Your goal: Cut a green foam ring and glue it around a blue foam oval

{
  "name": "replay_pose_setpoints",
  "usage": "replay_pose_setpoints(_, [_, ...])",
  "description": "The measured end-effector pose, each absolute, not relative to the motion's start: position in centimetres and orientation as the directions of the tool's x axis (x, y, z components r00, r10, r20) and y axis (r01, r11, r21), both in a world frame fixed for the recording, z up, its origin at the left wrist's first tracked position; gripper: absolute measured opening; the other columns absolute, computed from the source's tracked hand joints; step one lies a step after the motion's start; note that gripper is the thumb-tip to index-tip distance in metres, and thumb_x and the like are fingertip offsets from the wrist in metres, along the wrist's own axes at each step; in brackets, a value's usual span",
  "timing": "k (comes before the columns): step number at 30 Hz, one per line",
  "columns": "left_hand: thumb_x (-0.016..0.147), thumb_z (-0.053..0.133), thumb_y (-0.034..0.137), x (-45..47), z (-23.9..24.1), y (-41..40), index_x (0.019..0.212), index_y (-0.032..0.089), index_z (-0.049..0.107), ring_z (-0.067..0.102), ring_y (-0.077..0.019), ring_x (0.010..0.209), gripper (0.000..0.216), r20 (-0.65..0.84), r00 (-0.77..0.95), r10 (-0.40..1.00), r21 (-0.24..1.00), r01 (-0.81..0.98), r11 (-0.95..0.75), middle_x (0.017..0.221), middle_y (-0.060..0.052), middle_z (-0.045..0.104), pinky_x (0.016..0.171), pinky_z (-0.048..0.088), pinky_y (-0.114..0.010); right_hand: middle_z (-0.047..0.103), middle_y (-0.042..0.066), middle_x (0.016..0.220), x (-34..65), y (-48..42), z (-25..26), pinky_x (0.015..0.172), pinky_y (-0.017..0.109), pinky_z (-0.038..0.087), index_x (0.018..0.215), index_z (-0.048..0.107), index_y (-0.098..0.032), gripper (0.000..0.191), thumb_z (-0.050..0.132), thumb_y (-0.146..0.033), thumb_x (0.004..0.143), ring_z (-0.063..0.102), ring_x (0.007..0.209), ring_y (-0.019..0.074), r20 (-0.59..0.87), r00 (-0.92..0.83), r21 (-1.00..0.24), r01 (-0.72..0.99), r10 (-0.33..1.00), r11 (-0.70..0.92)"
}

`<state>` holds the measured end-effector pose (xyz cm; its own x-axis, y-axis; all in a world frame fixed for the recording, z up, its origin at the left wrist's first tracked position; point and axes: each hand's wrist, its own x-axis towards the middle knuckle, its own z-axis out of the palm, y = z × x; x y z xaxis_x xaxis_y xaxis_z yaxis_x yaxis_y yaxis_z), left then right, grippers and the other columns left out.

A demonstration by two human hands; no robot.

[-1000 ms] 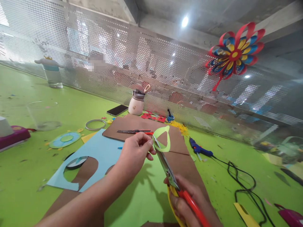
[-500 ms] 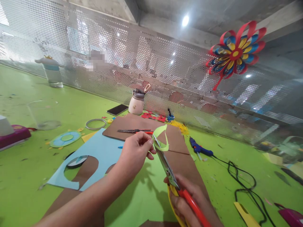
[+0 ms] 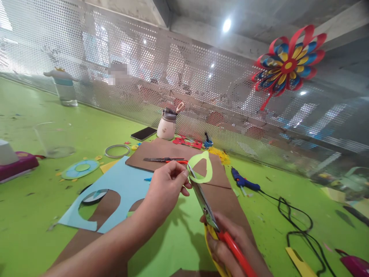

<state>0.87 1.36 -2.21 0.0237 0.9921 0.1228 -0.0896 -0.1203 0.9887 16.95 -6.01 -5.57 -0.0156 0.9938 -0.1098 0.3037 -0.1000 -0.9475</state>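
a: how is the nearer hand?
b: the right hand [image 3: 230, 240] is curled firmly round the handles of one pair of scissors [image 3: 204, 206], the blades close together.
a: and the other?
b: the left hand [image 3: 170, 182] is pinched, thumb to fingers, on the near edge of one pale green paper loop [image 3: 209, 171], right by the scissor tips. the loop hangs above the brown cardboard [image 3: 161, 148].
a: anything different from half a second ago?
b: the loop was turned aside and looked narrow; now it faces us, wider (both hands sit almost where they were).
a: count the rest, nearest first.
b: one green sheet [image 3: 161, 246] under the hands, one blue sheet [image 3: 123, 181] with cut-outs, one glue gun [image 3: 245, 183], one ring [image 3: 117, 157], one clear cup [image 3: 56, 144], one phone [image 3: 143, 134], one pale jar [image 3: 166, 129] just beside it. farther, one perforated screen [image 3: 138, 92] and, high on the right, one paper flower [image 3: 288, 65].
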Motion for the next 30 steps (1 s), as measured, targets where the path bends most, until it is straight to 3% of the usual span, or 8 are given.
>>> replay_pose_setpoints(6, [0.077, 0.055, 0.026, 0.9, -2.2, 1.2, 0.07, 0.017, 0.051, 0.056, -0.0128, 0.049, 0.013, 0.129, 0.027, 0.991, 0.988, -0.094, -0.126, 0.057, 0.0, 0.06, 0.052, 0.048, -0.028, 0.036, -0.007, 0.048, 16.8, -5.8, -6.1, 0.038, 0.019, 0.025, 0.087, 0.064, -0.018, 0.027, 0.064, -0.03, 0.062, 0.031, 0.042, 0.0081, -0.223, 0.034, -0.933, 0.282, 0.974, -0.223])
replay_pose_setpoints(30, [0.074, 0.057, 0.022, 0.9, -1.8, 1.2, 0.067, 0.016, 0.051, 0.057, -0.0134, 0.052, 0.01, 0.086, 0.031, 0.996, 0.979, -0.19, -0.079, 0.055, 0.001, 0.059, 0.053, 0.051, -0.029, 0.038, -0.007, 0.049, 17.2, -5.7, -6.8, 0.036, 0.018, 0.023, 0.084, 0.065, -0.018, 0.02, 0.065, -0.025, 0.065, 0.031, 0.04, 0.0069, -0.158, -0.006, -0.95, 0.273, 0.987, -0.15])
